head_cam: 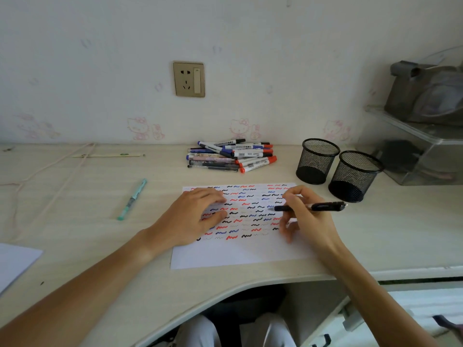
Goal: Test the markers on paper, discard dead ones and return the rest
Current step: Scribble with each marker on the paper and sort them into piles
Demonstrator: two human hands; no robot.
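Pinching a slim black pen [310, 206] between curled fingers, the right hand [304, 216] lays its tip on the white paper [240, 254] near the worktop's [100, 246] front edge. The left hand [194, 216] lies flat, fingers straight, pressing the sheet, which is covered in red, blue and black squiggles. Heaped markers [231, 156] with white printed labels, too small to read, sit by the back edge. Two round black wire-mesh cups [338, 169] stand toward the right edge.
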